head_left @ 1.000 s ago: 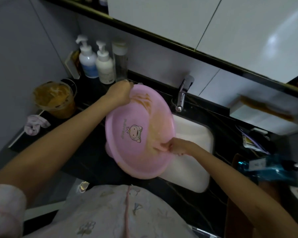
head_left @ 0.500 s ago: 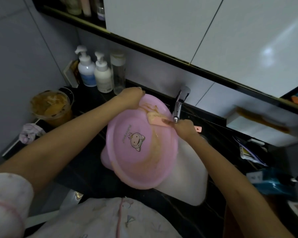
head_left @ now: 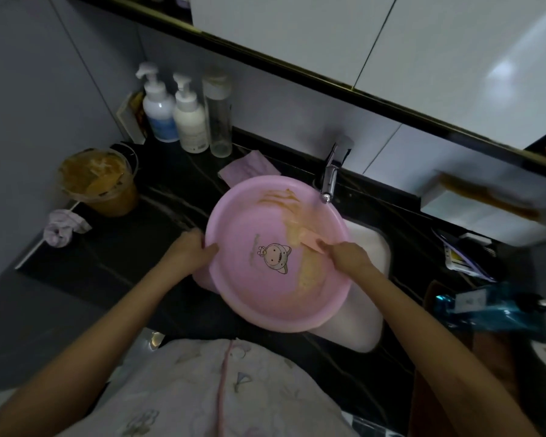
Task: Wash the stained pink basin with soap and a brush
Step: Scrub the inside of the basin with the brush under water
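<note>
Your left hand [head_left: 192, 252] gripping basin [head_left: 249, 216] rim, right hand [head_left: 347, 257] clutching brush [head_left: 309, 242]; hard scrubbing risking basin slipping off sink [head_left: 371, 247] edge.

left hand [head_left: 192, 251]: grips basin [head_left: 249, 216] rim | right hand [head_left: 349, 259]: holds brush [head_left: 309, 242]

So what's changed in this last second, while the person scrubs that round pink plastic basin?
The left hand let go of the round pink plastic basin at its far rim and now grips its left rim. The right hand, holding the pink brush, swept up to the chrome tap and back down to the middle. Unchanged: basin over the white sink, brown stains remaining.
</note>
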Motion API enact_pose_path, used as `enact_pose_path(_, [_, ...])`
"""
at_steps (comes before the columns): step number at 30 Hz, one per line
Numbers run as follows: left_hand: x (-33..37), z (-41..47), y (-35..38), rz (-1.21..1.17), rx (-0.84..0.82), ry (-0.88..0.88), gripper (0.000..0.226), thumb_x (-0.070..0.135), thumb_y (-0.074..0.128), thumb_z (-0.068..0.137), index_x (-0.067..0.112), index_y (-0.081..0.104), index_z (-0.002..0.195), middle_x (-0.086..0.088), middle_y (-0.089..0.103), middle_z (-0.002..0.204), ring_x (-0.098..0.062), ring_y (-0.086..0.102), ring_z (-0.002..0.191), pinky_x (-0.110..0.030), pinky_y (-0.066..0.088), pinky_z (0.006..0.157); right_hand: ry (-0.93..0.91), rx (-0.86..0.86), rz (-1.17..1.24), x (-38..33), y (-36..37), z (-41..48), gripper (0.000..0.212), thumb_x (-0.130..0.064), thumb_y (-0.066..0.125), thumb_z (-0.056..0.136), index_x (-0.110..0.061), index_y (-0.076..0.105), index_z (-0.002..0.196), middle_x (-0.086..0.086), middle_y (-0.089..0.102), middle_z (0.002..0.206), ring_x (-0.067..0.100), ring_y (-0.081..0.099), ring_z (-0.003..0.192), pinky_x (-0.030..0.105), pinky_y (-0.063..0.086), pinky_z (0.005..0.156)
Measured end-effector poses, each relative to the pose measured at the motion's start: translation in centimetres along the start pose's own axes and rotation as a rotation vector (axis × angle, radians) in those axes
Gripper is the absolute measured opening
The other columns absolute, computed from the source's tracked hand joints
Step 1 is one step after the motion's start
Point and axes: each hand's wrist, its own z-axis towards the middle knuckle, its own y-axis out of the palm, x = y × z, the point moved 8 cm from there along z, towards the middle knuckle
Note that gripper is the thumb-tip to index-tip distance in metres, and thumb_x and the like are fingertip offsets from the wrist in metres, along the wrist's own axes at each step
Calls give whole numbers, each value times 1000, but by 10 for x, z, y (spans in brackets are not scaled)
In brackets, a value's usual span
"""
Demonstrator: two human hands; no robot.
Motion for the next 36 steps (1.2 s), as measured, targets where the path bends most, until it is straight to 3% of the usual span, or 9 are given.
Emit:
enact_pose_path(6, [6, -25, 25, -250, 66, 6, 48, 22, 56, 91, 0, 32, 127, -9, 47, 109, -20, 48, 89, -31, 40, 68, 75, 32, 138, 4, -2, -5, 61, -60, 19, 96, -22, 53, 130, 13, 62, 116, 29, 58, 103, 33, 45, 82])
enact_pose_path(11, [42, -19, -26, -34, 315, 228, 55, 11, 50, 86, 14, 31, 138, -9, 57, 90, -24, 58, 76, -36, 50, 61, 16, -77, 311, -9, 18, -13, 50, -51, 31, 99, -21, 50, 134, 14, 58, 124, 32, 57, 107, 41, 45, 96])
enact_pose_path(15, [92, -7, -69, 394, 416, 317, 70, 9, 51, 86, 13, 19, 147, -10, 54, 85, -23, 54, 74, -29, 37, 55, -68, -375, 425, -27, 49, -28, 29, -29, 49, 97, -23, 60, 122, 3, 55, 90, 17, 51, 69, 26, 41, 62])
enact_pose_path(20, [140, 18, -80, 608, 232, 498, 46, 6, 55, 77, 8, 45, 123, -17, 59, 105, -32, 57, 92, -34, 44, 62, -160, -583, 342, -33, 50, -31, 57, -1, 45, 86, -36, 55, 129, 2, 49, 79, 9, 29, 46, 19, 26, 42])
enact_pose_path(24, [160, 25, -77, 645, 143, 536, 54, 6, 55, 77, 11, 43, 130, -15, 57, 95, -30, 55, 85, -33, 41, 61, -85, -272, 343, -18, 9, 3, 15, -40, 56, 92, -35, 63, 104, -3, 59, 104, 19, 61, 89, 21, 41, 69])
enact_pose_path(27, [171, 31, -75, 689, 145, 561, 55, 7, 54, 74, 13, 44, 128, -15, 59, 95, -32, 58, 85, -40, 51, 69, -93, 50, 100, -13, -40, 18, 56, -65, 36, 91, -25, 62, 120, 5, 60, 102, 24, 59, 99, 26, 38, 74])
enact_pose_path(30, [179, 37, -71, 715, 130, 573, 61, 7, 53, 75, 15, 40, 134, -15, 60, 102, -33, 58, 90, -39, 51, 71, -281, 211, -254, -30, -69, 16, 48, -56, 23, 98, -37, 44, 136, 6, 59, 90, 21, 62, 86, 27, 40, 69])
enact_pose_path(33, [182, 42, -70, 741, 131, 569, 64, 8, 53, 76, 16, 37, 138, -14, 60, 105, -32, 59, 92, -38, 51, 71, -268, 200, -192, -23, -63, 20, 45, -53, 24, 99, -39, 43, 137, 9, 64, 99, 25, 63, 92, 31, 44, 76])
enact_pose_path(36, [180, 45, -68, 754, 131, 563, 59, 8, 53, 77, 16, 40, 134, -10, 58, 98, -31, 58, 91, -36, 50, 69, -103, -115, 55, -12, -18, 29, 59, -70, 38, 87, -28, 61, 122, 6, 65, 105, 23, 61, 94, 28, 43, 82])
